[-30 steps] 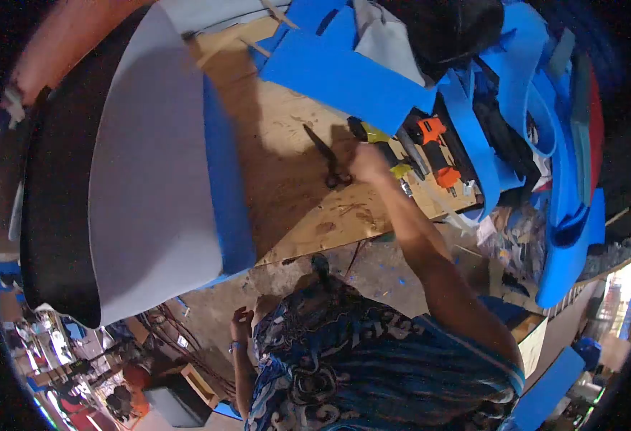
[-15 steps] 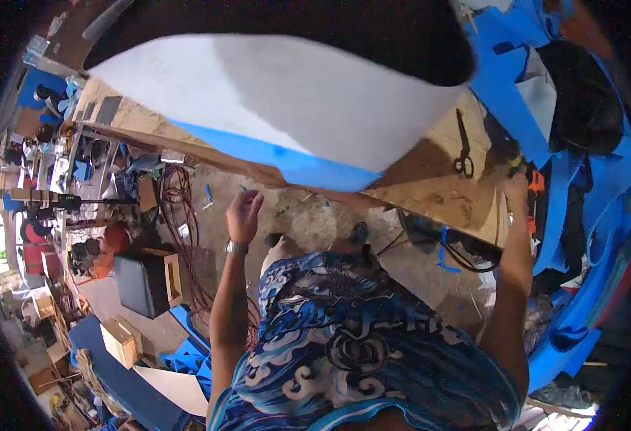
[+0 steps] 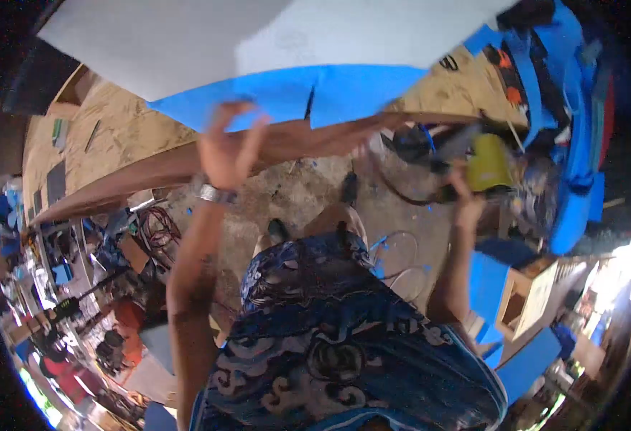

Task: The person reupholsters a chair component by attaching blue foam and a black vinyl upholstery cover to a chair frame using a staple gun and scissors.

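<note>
The left hand point(image 3: 226, 147), fingers spread wide, reaches up to the blue foam point(image 3: 294, 93), while the right hand point(image 3: 466, 197) grips a yellow tool point(image 3: 489, 161).

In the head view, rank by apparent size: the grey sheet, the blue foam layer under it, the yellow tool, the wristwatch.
1. grey sheet
2. blue foam layer
3. yellow tool, in the right hand
4. wristwatch, on the left hand

Fisheye distortion and nearness make true sizes unsure.
</note>
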A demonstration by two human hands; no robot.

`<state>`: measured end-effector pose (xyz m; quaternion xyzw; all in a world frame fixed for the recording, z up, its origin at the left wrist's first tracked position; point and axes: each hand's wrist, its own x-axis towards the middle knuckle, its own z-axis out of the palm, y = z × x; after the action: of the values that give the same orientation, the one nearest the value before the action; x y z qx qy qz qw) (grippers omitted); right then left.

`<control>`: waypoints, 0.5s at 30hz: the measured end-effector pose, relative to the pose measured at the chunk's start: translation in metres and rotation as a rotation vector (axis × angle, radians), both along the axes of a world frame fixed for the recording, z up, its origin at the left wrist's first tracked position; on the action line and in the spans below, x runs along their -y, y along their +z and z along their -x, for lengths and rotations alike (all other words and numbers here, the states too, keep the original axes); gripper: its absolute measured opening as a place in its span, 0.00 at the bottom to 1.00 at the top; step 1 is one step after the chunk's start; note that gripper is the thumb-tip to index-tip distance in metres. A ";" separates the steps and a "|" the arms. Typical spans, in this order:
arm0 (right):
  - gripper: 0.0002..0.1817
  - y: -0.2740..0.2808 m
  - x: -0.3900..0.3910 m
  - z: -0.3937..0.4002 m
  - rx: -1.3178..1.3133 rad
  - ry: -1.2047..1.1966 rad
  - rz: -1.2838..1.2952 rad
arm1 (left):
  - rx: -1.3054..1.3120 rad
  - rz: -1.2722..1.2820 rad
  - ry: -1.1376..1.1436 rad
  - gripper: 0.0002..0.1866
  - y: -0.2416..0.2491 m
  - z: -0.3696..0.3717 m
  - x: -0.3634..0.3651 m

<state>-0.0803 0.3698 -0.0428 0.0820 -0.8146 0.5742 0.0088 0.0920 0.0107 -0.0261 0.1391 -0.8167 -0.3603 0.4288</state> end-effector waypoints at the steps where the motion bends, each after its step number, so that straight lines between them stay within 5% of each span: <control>1: 0.19 -0.016 0.016 -0.037 0.194 -0.055 0.038 | 0.002 0.271 0.117 0.12 0.014 -0.007 0.019; 3: 0.19 -0.019 0.053 -0.087 0.192 0.090 -0.110 | -0.134 0.461 0.445 0.27 0.035 -0.019 0.053; 5: 0.18 -0.106 0.042 -0.088 0.336 0.340 0.361 | -0.249 0.505 0.514 0.42 0.060 -0.023 0.102; 6: 0.16 -0.096 0.067 -0.094 0.065 0.433 0.195 | -0.339 0.435 0.509 0.46 0.075 -0.017 0.111; 10: 0.09 -0.063 0.153 -0.099 -0.622 0.459 -0.200 | -0.289 0.364 0.159 0.48 0.093 -0.002 0.145; 13: 0.08 -0.046 0.176 -0.092 -0.508 0.412 0.103 | -0.343 0.282 0.034 0.49 0.089 0.003 0.157; 15: 0.09 -0.054 0.181 -0.088 -0.569 0.410 0.034 | -0.370 0.256 0.035 0.49 0.082 0.003 0.162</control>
<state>0.0074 0.1886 -0.0966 0.4003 -0.7365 0.5317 0.1213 0.0893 -0.1513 0.0559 0.0290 -0.7607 -0.2655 0.5917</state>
